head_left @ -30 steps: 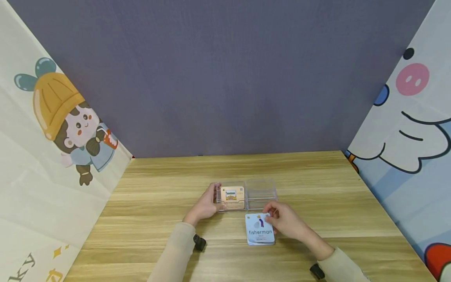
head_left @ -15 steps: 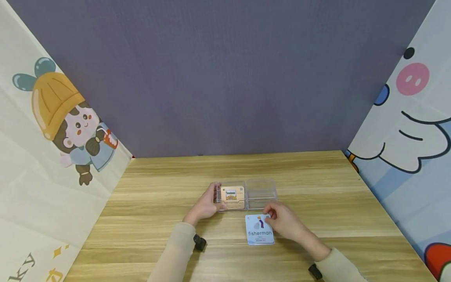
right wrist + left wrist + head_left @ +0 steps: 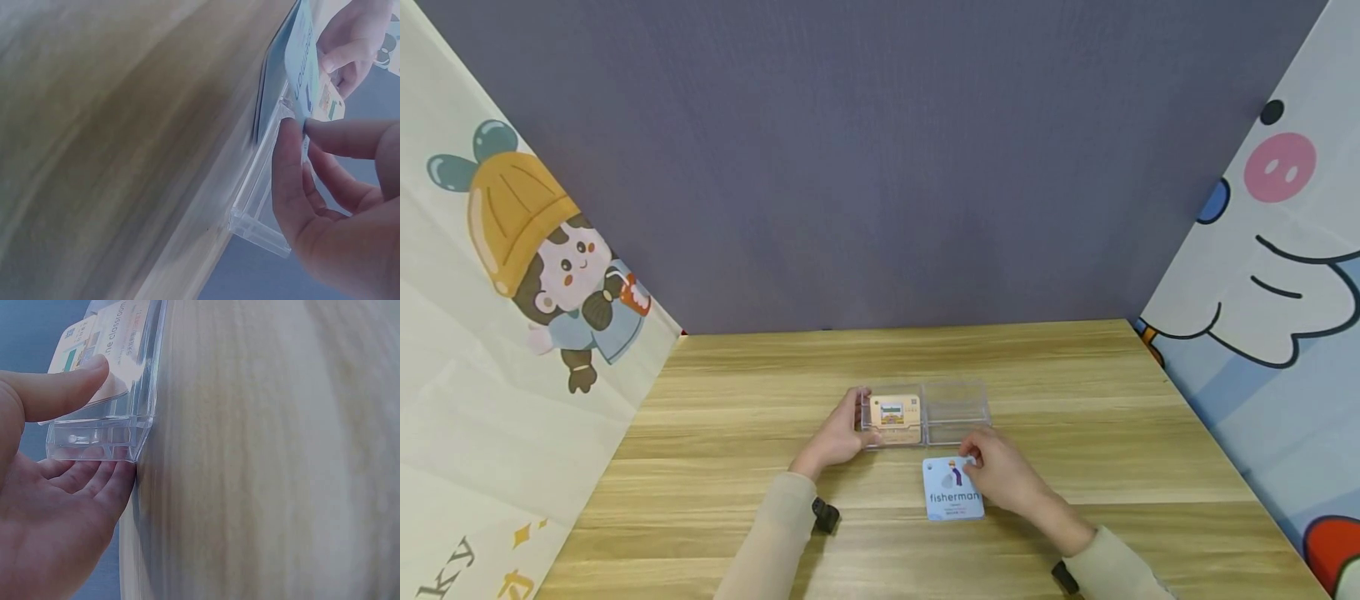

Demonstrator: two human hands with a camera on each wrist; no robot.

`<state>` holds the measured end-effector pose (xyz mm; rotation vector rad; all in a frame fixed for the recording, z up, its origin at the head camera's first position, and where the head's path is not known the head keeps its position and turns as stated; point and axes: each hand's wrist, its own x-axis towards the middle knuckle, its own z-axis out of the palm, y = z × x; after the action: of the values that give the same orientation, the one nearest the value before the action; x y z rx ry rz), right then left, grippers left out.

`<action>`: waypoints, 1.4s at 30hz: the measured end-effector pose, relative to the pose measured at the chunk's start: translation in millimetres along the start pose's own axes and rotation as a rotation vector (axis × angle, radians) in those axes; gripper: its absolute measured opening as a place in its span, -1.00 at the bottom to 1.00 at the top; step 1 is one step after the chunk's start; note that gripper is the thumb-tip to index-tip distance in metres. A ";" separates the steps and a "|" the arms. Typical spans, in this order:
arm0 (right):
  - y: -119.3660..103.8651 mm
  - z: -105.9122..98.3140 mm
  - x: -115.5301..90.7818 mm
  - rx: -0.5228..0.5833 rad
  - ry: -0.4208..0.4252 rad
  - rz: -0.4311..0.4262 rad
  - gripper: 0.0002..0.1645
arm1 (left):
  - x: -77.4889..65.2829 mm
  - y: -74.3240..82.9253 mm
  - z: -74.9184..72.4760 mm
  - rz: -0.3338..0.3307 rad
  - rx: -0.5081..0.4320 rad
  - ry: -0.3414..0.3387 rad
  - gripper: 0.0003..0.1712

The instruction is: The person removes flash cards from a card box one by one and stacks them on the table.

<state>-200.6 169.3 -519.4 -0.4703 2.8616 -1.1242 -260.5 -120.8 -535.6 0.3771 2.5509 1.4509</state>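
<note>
A clear plastic card box (image 3: pixel 957 408) with two compartments lies on the table. Orange-bordered cards (image 3: pixel 895 419) fill its left compartment. My left hand (image 3: pixel 837 433) grips the box's left end, thumb over the cards and fingers along the end wall in the left wrist view. Just in front of the box is a pale blue card (image 3: pixel 953 498) printed "fisherman". My right hand (image 3: pixel 1006 475) pinches its top right corner between thumb and finger. In the right wrist view this card stands tilted away from the darker cards (image 3: pixel 270 84) beneath it.
The wood-grain table (image 3: pixel 760 375) reaches back to a grey-blue panel (image 3: pixel 880 183). Printed cloths with cartoon figures hang along the left (image 3: pixel 445 333) and right sides. A dark wrist camera (image 3: pixel 826 516) sits on the left sleeve, with another on the right.
The lower card's edge that showed below the fisherman card a second ago is now covered. My right forearm has shifted slightly left; my left hand keeps its grip on the box.
</note>
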 end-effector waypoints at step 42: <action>-0.1 7.9 3.3 -0.128 -0.020 0.032 -0.86 | -1.0 -1.2 0.1 -0.003 0.008 0.004 -0.02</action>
<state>-202.6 163.1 -524.9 -0.4371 2.9247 -0.9297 -259.8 -121.6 -536.6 0.3712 2.5603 1.4421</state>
